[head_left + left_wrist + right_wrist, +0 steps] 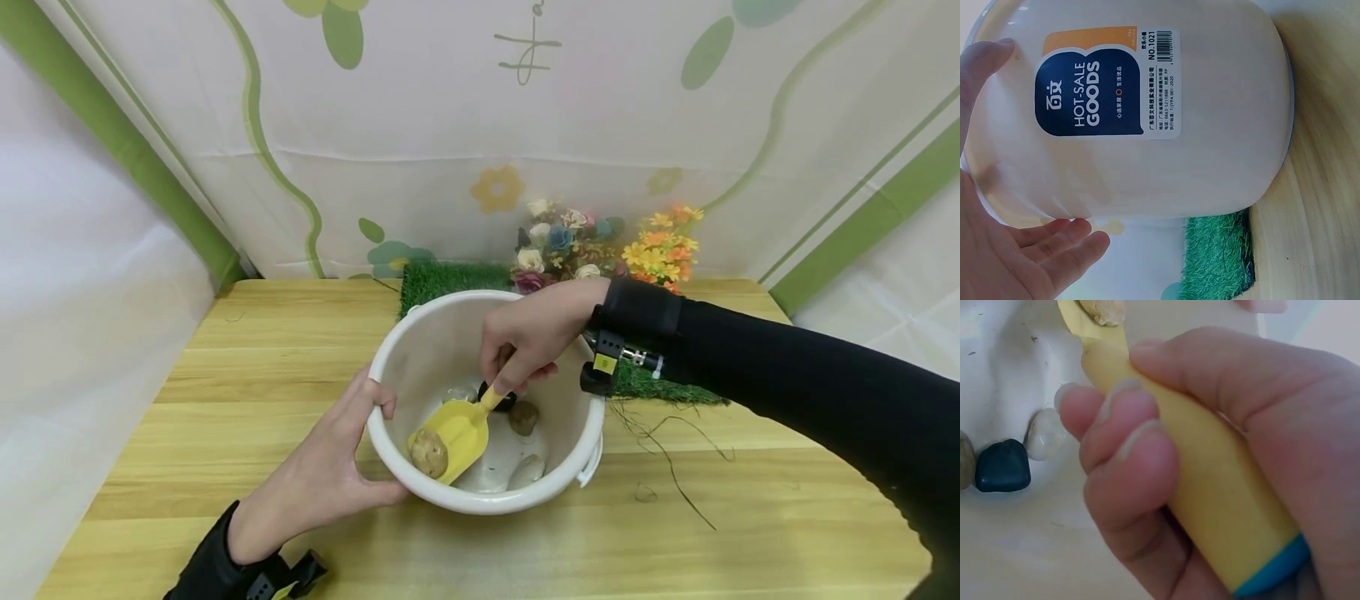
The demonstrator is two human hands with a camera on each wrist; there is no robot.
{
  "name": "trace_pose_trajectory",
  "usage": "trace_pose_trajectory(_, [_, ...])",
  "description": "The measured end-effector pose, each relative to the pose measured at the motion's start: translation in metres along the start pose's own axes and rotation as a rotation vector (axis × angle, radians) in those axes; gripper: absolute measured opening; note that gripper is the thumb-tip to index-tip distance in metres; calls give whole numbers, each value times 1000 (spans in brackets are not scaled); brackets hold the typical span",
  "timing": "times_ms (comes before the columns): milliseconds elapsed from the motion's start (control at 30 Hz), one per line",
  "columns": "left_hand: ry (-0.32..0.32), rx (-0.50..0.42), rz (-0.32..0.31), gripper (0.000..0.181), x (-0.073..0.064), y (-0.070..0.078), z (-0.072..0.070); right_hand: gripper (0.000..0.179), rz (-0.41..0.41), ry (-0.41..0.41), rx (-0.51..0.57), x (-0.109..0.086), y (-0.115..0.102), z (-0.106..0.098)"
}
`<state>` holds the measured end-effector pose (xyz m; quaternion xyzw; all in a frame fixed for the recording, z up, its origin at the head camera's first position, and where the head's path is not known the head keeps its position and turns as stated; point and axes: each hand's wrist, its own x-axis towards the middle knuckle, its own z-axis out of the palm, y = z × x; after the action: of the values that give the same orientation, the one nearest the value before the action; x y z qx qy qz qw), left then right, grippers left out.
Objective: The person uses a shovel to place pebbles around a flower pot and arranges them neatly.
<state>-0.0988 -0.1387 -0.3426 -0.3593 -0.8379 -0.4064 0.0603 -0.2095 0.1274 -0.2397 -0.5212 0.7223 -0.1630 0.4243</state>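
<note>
A white plastic bucket (487,506) stands on the wooden table. My left hand (322,467) grips its left rim, fingertips over the edge and thumb along the outside; the left wrist view shows the bucket's label (1091,87). Inside the bucket, my right hand (528,337) holds a small yellow shovel (468,437) by its handle (1210,475), which ends in blue. A tan stone (429,452) lies on the shovel's blade near the left wall. On the bucket floor are a brown stone (523,417), a black stone (1004,465) and whitish stones (527,472).
Behind the bucket lies a green artificial grass mat (457,277). Mixed artificial flowers (562,246) and yellow-orange ones (660,250) stand at the back. Thin dark strands (667,454) lie on the table (262,392) at right. A printed curtain (420,108) hangs behind.
</note>
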Motion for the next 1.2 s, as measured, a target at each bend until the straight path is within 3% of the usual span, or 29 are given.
trace_pose_trajectory(267, [12, -13, 26, 65, 0, -3, 1, 20, -54, 55, 38, -16, -2, 0])
trace_pose_trajectory(700, [4, -10, 7, 63, 0, -1, 0, 16, -25, 137, 136, -39, 1, 2])
trace_pose_trajectory(1000, [5, -5, 13, 63, 1, 0, 0, 18, -14, 214, 92, -58, -4, 2])
trace_pose_trajectory(1200, [7, -7, 19, 63, 1, -1, 0, 22, -19, 256, 121, -73, -15, 3])
